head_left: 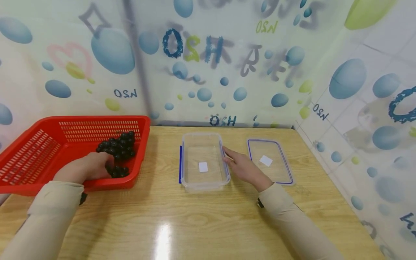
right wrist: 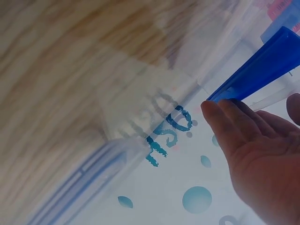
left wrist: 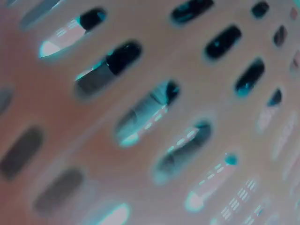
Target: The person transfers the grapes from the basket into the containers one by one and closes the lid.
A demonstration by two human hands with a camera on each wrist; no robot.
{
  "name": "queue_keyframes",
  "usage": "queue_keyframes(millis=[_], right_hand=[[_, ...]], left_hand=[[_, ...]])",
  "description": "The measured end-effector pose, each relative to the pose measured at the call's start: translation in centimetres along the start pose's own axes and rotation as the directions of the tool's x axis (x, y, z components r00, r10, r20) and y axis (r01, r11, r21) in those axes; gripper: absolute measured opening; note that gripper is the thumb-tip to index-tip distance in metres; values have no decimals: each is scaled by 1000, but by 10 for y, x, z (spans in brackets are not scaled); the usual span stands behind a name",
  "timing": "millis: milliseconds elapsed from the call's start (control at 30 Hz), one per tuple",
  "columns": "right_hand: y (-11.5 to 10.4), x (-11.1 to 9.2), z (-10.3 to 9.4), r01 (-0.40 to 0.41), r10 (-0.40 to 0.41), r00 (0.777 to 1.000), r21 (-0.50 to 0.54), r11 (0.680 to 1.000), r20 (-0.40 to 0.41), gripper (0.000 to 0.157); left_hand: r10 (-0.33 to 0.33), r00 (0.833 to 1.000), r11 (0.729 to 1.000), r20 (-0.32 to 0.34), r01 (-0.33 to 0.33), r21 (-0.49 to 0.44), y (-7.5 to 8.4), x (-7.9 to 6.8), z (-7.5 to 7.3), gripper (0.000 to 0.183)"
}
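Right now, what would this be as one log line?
Left hand: inside red basket, at dark grapes, grip unclear | Right hand: touching clear container | Lid: off, on table, right of container

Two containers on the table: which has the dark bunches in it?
The red basket, at left: dark bunches lie inside it. The clear box in the middle has none.

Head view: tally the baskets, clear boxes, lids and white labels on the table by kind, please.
Red basket: 1
Clear box: 1
Blue-edged lid: 1
White labels: 2 (box label, lid label)
Total: 5
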State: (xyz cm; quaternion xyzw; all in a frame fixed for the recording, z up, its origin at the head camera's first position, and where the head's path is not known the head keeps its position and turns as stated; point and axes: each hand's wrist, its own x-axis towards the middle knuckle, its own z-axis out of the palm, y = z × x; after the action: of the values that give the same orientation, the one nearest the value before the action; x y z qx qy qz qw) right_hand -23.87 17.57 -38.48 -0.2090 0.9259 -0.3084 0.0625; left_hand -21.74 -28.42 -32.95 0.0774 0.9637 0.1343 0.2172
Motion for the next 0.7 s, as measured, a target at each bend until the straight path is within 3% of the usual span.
queue_keyframes(millis=[167, 400, 533, 700], right_hand=[[0, 0, -1, -5, 5, 1000, -9, 1000, 1, 53], [1, 0, -5, -8, 8, 1000, -26, 1000, 3, 53], [1, 1, -4, -9, 9, 1000, -25, 1000, 6, 53], [2, 0, -3, -15, 16, 1000, -28, 999, 14, 53]], left_hand=[[70, 990, 997, -124, -72, -13, -4, -7, -7, 44], [141, 938, 988, -316, -156, -20, 7, -25, -25, 40], [167, 909, 980, -381, -195, -34, 23, -35, -36, 42], [242, 851, 960, -467, -279, -11, 60, -49, -45, 40]])
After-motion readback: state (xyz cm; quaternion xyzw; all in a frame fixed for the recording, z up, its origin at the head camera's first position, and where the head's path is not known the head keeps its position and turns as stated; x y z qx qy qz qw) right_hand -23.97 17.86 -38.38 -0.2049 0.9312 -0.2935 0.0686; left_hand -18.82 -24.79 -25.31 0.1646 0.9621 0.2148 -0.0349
